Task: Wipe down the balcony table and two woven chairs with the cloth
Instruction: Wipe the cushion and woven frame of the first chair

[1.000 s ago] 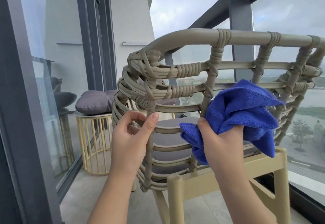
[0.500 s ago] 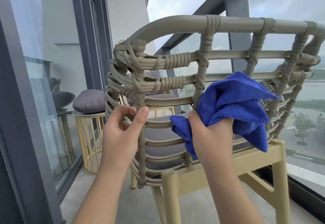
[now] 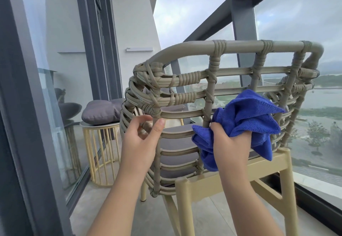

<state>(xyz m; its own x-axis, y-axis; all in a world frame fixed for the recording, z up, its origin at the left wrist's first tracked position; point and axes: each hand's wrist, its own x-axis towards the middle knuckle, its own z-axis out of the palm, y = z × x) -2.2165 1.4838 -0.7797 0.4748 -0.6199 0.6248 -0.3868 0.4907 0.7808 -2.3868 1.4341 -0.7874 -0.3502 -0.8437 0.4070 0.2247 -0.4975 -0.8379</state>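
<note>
the right hand (image 3: 229, 143) is bunching the blue cloth (image 3: 246, 122) in curled fingers and pressing it against the back slats of the woven chair (image 3: 185, 80), likely so the wad is reaching between the bands. the left hand (image 3: 140, 143) is pinching a corner upright between thumb and fingers, seemingly steadying the frame. the small table (image 3: 100, 124) is waiting behind, carrying a grey cushion (image 3: 101, 110).
</note>
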